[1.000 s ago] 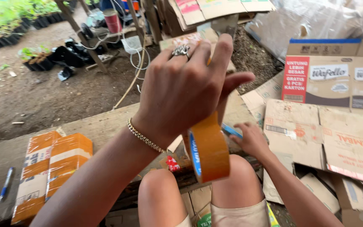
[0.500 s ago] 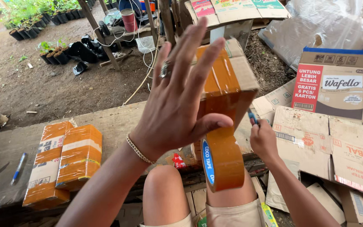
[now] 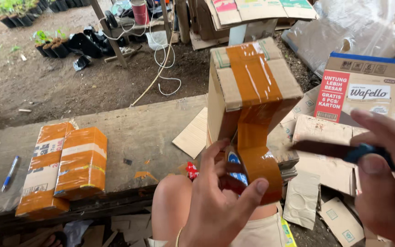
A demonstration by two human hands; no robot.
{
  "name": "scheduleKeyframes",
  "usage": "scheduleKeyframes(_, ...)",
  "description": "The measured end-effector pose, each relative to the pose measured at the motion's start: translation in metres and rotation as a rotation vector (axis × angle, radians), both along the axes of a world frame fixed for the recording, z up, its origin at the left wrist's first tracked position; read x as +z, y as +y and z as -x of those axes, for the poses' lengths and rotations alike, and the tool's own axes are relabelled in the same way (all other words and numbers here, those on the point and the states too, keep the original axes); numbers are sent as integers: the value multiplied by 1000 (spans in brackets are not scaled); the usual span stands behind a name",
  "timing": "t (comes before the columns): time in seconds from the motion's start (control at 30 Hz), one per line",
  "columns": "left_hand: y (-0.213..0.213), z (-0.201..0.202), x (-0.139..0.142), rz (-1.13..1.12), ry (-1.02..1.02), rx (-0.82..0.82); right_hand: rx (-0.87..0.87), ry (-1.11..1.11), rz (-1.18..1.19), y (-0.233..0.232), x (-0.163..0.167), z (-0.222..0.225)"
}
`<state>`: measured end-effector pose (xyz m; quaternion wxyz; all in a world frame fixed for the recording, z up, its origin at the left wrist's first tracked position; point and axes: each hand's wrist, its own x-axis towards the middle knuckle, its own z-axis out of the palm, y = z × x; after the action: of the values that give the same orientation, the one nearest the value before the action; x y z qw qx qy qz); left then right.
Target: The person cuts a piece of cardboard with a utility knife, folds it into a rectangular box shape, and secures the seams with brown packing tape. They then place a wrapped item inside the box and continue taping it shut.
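Observation:
A small cardboard box (image 3: 252, 80) stands on end over my knee, with a strip of brown tape running down its top face to a roll of brown packing tape (image 3: 258, 171). My left hand (image 3: 220, 203) grips that roll from below, thumb on its outer side. My right hand (image 3: 382, 183), close to the camera at the right edge, holds a blue-handled cutter (image 3: 344, 151) whose dark blade points left toward the stretched tape.
Two packages wrapped in brown tape (image 3: 65, 164) lie on the concrete ledge (image 3: 138, 132) at left, beside a blue pen (image 3: 10, 173). Flattened cardboard (image 3: 334, 137) and printed cartons (image 3: 371, 91) pile at right. Potted seedlings (image 3: 51, 45) and a white cable (image 3: 161, 68) sit on the dirt behind.
My left hand dropped from the box's face to grip the tape roll below it. My right hand rose near the camera with the cutter. The view shifted right.

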<state>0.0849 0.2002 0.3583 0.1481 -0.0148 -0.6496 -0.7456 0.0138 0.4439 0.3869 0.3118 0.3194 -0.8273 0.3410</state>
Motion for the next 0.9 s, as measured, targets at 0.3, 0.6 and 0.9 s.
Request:
scheduleKeyframes(0.3, -8, 6, 36, -66, -275, -105, -119, 576, -808, 7, 48, 3)
scheduleKeyframes(0.6, -4, 26, 17, -16, -193, -176, -190, 926, -1009, -7, 62, 4)
scheduleKeyframes(0.9, -18, 66, 12, -67, -129, -283, -263, 1011, -1026, -10, 57, 32)
